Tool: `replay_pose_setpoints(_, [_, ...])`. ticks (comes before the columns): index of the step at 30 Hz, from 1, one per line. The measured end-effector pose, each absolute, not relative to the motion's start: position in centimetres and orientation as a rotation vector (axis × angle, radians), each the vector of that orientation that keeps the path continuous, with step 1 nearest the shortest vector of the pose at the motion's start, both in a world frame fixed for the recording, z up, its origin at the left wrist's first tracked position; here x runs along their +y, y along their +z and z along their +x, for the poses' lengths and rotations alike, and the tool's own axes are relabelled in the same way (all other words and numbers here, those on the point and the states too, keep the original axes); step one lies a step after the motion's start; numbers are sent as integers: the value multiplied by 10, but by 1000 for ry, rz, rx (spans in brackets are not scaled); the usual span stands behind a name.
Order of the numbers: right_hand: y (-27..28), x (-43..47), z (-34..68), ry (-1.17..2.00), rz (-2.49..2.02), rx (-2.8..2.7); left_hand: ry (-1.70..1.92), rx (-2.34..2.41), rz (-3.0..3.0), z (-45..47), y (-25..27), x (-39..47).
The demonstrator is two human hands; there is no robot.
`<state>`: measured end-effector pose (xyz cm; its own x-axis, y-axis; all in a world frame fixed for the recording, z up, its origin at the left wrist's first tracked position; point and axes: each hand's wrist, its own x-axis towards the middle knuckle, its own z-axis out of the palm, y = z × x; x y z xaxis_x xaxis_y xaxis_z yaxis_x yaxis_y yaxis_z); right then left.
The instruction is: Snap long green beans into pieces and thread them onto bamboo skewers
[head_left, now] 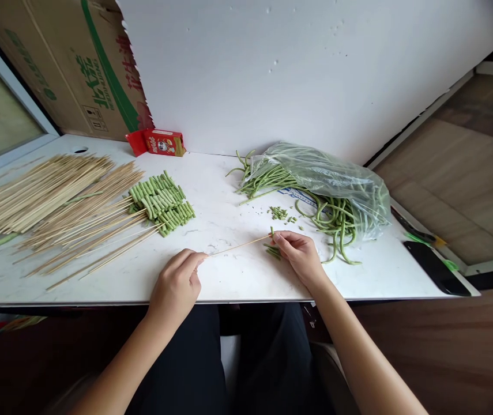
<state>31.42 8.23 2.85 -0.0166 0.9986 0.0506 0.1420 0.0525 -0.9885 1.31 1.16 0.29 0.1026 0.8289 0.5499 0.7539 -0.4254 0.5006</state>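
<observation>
My left hand (179, 280) is closed on one end of a thin bamboo skewer (240, 245) above the front of the white table. At the skewer's other end, my right hand (297, 252) pinches a short piece of green bean (272, 231), which stands crosswise at the tip. A few cut bean pieces (273, 251) lie on the table beside my right fingers, partly hidden by them. To the left is a pile of skewered bean pieces (160, 202), their sticks pointing left. Bare bamboo skewers (38, 196) are heaped beyond them.
A clear plastic bag (315, 167) of long beans (342, 222) lies at the back right, with bean scraps (278, 212) before it. A red box (166, 143) stands near the wall. A black phone (434, 266) and a dark-handled tool (413, 226) lie at the right edge.
</observation>
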Motion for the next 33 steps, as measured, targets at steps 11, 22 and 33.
replay_pose_setpoints(11, [31,81,312,1080,-1266,-1445,1247,1633,2272,12,4,12])
replay_pose_setpoints(22, [36,80,309,1230,-1206,-1226,1284,1630,2284,15,5,12])
replay_pose_setpoints(33, [30,86,315,1219,-1114,-1062,1327,1636,2252,13,10,14])
